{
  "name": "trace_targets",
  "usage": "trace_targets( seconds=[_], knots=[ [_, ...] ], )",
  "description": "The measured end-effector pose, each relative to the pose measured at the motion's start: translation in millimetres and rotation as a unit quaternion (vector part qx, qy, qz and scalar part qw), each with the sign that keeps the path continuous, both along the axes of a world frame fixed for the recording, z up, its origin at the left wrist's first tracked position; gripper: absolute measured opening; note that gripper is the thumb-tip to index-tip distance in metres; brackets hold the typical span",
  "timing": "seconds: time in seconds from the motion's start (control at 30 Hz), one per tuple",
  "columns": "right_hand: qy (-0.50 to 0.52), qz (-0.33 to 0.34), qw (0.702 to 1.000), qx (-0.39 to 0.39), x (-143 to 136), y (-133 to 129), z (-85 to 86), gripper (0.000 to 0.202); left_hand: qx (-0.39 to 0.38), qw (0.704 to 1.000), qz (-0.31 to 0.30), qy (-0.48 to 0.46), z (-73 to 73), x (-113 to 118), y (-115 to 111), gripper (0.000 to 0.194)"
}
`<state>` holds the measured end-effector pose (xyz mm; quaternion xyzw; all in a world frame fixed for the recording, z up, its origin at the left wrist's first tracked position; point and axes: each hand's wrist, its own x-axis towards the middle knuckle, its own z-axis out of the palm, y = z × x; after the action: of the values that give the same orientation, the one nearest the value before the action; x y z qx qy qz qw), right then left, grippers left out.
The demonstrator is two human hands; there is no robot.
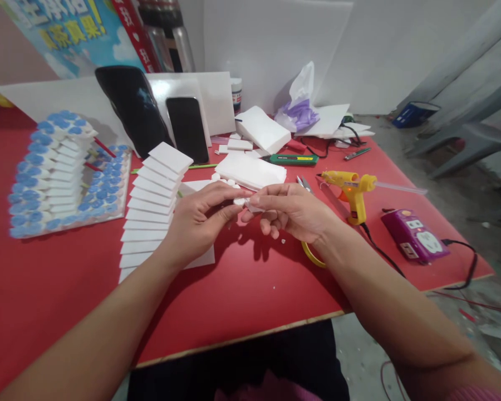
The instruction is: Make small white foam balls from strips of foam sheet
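Note:
My left hand (pixel 198 220) is closed in a pinch on a small white disc (pixel 239 201). Close against it, my right hand (pixel 298 209) pinches a small, thin white piece (pixel 254 206) whose kind I cannot make out; its other fingers curl loosely. Several similar white discs (pixel 216 177) lie just behind my left fingers. Beside my left wrist, a fanned staircase of white boards (pixel 148 214) rests partly over a flat white sheet (pixel 204 256). A yellow tape roll (pixel 313 255) is partly hidden by my right forearm.
A blue-and-white stair model (pixel 62 178) stands at left, near a phone (pixel 187 129). Behind my hands lie white sheets (pixel 253 171) and a green cutter (pixel 294 160). A yellow glue gun (pixel 350 192) and a purple power socket (pixel 415 235), both with cables, occupy the right.

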<state>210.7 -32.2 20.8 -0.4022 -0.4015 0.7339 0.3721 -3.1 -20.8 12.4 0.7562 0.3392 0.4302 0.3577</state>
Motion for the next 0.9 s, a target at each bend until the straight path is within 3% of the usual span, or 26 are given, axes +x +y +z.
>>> trace_targets(
  seconds=[0.13, 0.27, 0.5, 0.6, 0.7, 0.9],
  knots=[
    [-0.074, -0.034, 0.994, 0.076, -6.0, -4.2, 3.0, 0.030, -0.040, 0.999, 0.008, -0.012, 0.3, -0.1, -1.4, 0.021],
    [-0.195, -0.074, 0.960, 0.188, -12.7, -10.7, 2.2, 0.032, -0.089, 0.995, 0.028, -0.022, -3.0, 1.1, -3.0, 0.021],
    [-0.379, -0.157, 0.817, 0.405, -18.8, -14.8, -10.7, 0.017, -0.182, 0.978, 0.057, -0.081, -8.0, 7.6, -7.1, 0.024],
    [-0.404, -0.152, 0.768, 0.473, -19.1, -15.5, -12.5, 0.012, -0.202, 0.973, 0.047, -0.100, -5.9, 8.2, -8.2, 0.024],
    [-0.423, -0.130, 0.738, 0.510, -17.9, -16.1, -13.0, 0.011, -0.225, 0.967, 0.039, -0.115, -4.7, 7.5, -7.9, 0.022],
    [-0.415, -0.096, 0.719, 0.549, -16.0, -16.2, -14.8, 0.009, -0.264, 0.950, 0.002, -0.166, -9.0, 8.4, -5.7, 0.022]
  ],
)
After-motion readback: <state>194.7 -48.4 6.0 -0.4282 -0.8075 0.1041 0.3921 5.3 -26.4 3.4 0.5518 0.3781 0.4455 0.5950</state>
